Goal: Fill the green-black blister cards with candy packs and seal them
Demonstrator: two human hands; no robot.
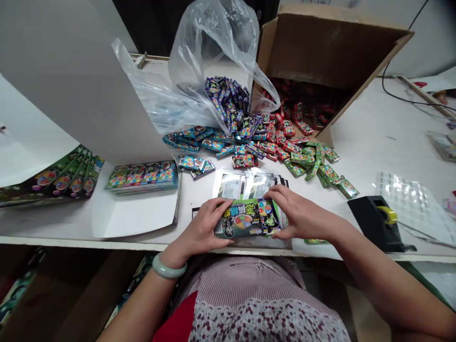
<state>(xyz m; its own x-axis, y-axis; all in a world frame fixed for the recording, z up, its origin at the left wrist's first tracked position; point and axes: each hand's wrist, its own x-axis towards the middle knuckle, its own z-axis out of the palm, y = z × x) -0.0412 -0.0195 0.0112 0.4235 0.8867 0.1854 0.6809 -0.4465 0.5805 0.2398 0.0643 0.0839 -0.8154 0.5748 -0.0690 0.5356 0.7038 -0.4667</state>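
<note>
Fingers of the left hand (204, 225) and right hand (299, 214) grasp a printed pack (244, 221) by its ends near the table (359, 128)'s front edge, apparently aligning it; next calls for even pressure.

The left forearm (142, 294) slants up and inward from the lower left, bare to the left wrist (174, 259); the left hand (204, 223) reaches forward with its back upward, fingers bent together on the far side, thumb extended on the near side — a pinching hold; the right forearm (370, 261), also bare, comes in from the lower right at a slant; the right hand (297, 213) mirrors the left — fingers curved over the far side, thumb nearer the body; the two hands are apart, facing each other.
</note>
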